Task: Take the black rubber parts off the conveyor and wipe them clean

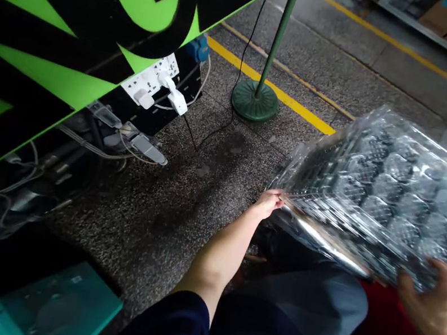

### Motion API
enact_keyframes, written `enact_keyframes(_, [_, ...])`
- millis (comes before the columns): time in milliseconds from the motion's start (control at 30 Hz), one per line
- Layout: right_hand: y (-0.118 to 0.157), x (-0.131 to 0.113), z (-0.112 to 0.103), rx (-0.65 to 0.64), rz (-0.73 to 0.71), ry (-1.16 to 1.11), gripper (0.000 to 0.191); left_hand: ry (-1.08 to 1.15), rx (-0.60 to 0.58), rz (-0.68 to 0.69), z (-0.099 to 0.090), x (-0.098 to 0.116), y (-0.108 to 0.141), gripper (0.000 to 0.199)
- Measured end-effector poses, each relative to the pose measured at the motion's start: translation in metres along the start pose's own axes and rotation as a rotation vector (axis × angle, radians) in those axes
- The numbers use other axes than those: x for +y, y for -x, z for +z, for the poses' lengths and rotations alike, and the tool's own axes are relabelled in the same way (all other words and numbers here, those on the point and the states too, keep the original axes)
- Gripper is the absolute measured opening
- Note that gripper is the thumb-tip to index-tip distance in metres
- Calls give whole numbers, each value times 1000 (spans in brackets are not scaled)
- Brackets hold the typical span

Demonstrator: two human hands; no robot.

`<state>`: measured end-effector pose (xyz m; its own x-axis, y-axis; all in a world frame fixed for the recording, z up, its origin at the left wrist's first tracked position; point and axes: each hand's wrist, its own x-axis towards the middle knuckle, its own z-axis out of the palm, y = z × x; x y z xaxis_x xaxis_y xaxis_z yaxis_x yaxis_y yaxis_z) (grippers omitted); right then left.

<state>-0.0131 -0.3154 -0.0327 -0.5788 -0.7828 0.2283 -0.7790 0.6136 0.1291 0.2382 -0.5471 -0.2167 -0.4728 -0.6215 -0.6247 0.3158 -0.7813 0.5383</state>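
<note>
1. At the far left, a black panel (43, 40) is seen, marked with big bright green shapes. Just past its lower edge, a white power strip (147, 83) is seen with a white plug (175, 96) pushed into it. Grey wires (94, 146) are looped below.
2. Low on the left, a teal box (55, 299) is seen on the speckled floor (154, 224).
3. Near the middle, a green pole (283, 29) is stood up on a round green foot, and a yellow floor line (271, 89) is seen just behind it.
4. The left hand (268, 203) is seen at the near left corner of a wrapped pack of clear trays (386, 195). The fingers are pressed together and are curled on the edge of the pack. A dark sleeve (167, 324) is seen on that arm.
5. The pack is held up at a tilt, in front of the body and above the lap. Rows of round bumps are seen through the clear plastic wrap. A shiny silver strip (315, 234) is seen along its near side.
6. The right hand (438, 306) is seen at the far right of the pack. The fingers are spread and are pressed on its lower edge.
7. So far, the pack has been lifted off the floor by both hands. The wrap is on, and no tray has been taken out. What is left cannot be told.
</note>
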Motion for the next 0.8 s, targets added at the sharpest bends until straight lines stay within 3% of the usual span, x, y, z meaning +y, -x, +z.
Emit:
enact_keyframes(333, [4,-16,-6,62,48,-42,75,-84,-74,-32,-21,9,-7,42])
enact_keyframes(633, [7,-19,-2,115,33,-111,71,-335,-27,23,-11,16,-1,49])
enact_keyframes(800, [4,-19,-1,127,31,-124,70,-395,-47,19,-7,23,4,41])
